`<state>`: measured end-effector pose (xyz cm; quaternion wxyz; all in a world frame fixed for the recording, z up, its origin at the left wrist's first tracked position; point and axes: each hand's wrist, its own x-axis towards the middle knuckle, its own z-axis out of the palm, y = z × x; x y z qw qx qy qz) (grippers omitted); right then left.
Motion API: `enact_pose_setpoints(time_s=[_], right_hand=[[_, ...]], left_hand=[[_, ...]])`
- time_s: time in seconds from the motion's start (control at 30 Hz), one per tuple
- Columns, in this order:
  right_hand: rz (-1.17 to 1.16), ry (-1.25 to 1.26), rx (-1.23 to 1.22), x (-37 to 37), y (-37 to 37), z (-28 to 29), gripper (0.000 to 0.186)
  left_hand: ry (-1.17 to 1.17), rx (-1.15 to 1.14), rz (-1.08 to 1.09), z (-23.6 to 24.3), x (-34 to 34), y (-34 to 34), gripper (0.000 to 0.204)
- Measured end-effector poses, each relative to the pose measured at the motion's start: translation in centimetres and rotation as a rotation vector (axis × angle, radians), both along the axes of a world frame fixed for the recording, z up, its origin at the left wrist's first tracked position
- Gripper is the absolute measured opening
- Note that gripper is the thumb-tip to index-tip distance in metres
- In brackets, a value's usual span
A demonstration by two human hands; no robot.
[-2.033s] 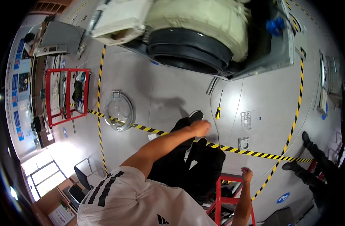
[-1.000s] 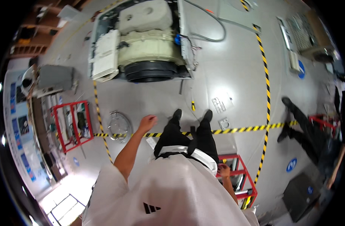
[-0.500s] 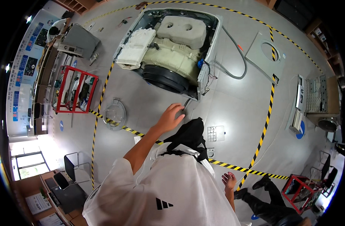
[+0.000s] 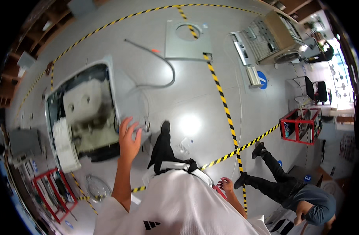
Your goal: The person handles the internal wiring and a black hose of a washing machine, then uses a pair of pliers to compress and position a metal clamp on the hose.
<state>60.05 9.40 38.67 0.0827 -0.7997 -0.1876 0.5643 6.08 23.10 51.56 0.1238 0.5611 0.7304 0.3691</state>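
My left hand (image 4: 130, 139) is raised in front of me with its fingers spread, holding nothing. It is nearest to the right side of an opened washing machine (image 4: 112, 84); whether it touches the machine cannot be made out. Inside the casing sit a pale tub (image 4: 91, 137) and a light concrete-like weight block (image 4: 85, 100), beside a white box-shaped part (image 4: 64, 145). My right hand (image 4: 226, 184) hangs low by my right hip, fingers loosely apart. A narrow red thing (image 4: 219, 192) shows beside it, apparently not gripped.
A grey hose (image 4: 171, 74) curves over the floor near a panel with a round hole (image 4: 171, 43). A round glass door (image 4: 96, 188) lies left, near a red cart (image 4: 56, 196). Another person (image 4: 312, 203) is at right. Another machine (image 4: 281, 39) stands at far right.
My view has swung right, so the washing machine now sits farther left. My left hand stays raised with fingers spread; my right hand remains low. The other person's upper body has come into view.
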Motion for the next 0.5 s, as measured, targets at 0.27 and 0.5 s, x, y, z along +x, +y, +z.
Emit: enact_pose_setpoints(time_s=[0.27, 0.5], right_hand=[[-0.119, 0.054, 0.161, -6.4, 8.8, 0.1, 0.015], [-0.129, 0.022, 0.035, -5.9, 14.1, -0.8, 0.016]], left_hand=[[-0.06, -0.136, -0.253, 0.8, -2.4, 11.2, 0.023], [-0.153, -0.377, -0.355, 0.0, -0.1, 18.3, 0.027]])
